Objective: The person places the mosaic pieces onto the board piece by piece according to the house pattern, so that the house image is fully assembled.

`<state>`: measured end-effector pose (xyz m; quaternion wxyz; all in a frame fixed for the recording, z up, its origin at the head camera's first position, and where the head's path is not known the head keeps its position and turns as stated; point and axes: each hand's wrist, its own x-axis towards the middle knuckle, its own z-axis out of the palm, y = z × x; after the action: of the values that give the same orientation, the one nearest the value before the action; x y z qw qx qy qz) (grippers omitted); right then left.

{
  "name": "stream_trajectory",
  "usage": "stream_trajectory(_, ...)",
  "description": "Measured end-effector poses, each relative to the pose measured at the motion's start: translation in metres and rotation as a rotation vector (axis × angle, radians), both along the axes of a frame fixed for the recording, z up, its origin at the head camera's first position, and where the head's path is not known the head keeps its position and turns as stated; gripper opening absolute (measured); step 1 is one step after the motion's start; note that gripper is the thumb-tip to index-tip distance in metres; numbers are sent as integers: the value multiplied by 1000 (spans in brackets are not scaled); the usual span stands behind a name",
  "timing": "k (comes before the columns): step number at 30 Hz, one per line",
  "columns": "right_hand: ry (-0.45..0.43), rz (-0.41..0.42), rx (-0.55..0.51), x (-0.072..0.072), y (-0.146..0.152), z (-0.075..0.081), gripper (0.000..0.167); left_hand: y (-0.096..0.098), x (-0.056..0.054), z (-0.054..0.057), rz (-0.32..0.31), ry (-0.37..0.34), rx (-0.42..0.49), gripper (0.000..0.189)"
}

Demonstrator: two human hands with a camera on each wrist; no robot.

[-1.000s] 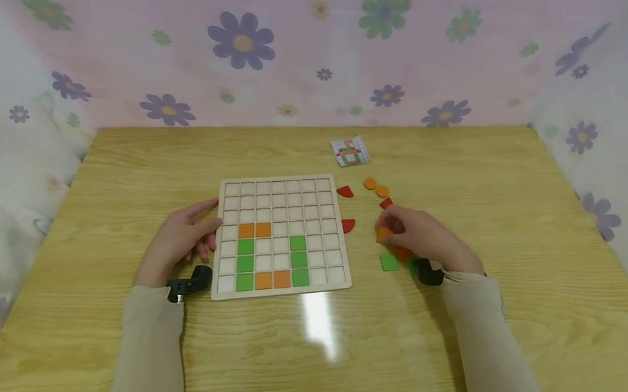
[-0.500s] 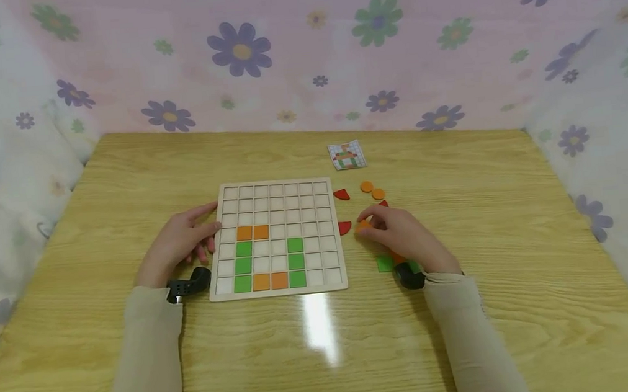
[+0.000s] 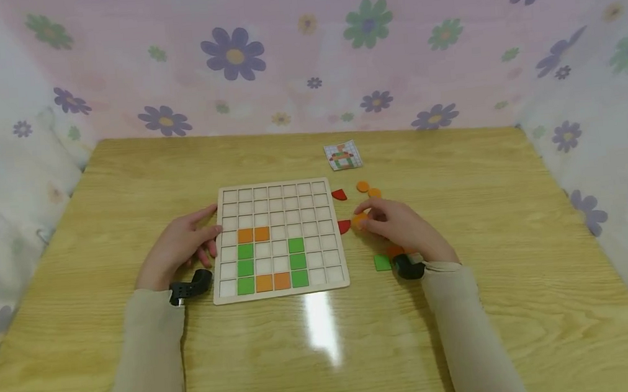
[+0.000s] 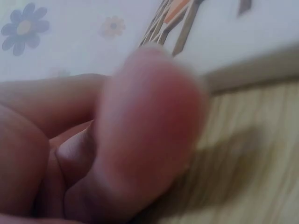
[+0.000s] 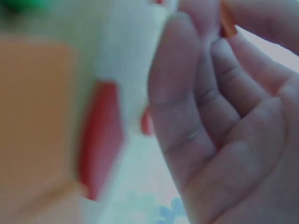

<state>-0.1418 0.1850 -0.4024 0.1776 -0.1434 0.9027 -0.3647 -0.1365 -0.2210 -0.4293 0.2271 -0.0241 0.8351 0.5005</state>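
Left of the right hand [image 3: 400, 224]: part-filled board [image 3: 280, 247]; that hand's pinching an orange piece [image 3: 358, 220], left hand [image 3: 180, 242] loose; pick-up step, I'd guess; next wants careful lining-up.

Orange pc [image 3: 358, 220] now nearer board [image 3: 307, 217]

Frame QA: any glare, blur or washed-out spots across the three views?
Head: white glare streak on the near part of the table, off the board, whose grid is readable. Left wrist: big fingertip badly blurred, shadow on the table. Right wrist: large orange piece and red piece out of focus, finger creases sharper, floral backdrop washed out.
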Motion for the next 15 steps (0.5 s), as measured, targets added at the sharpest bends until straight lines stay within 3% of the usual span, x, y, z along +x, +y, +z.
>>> stream_trajectory(8,-118,-53,-157,-11,14,11,30,11,-3,0,-19,26,-27,60)
stream_trajectory(15,-110,-95,-228,-12,4,8,31,18,-1,1,13,7,19,65)
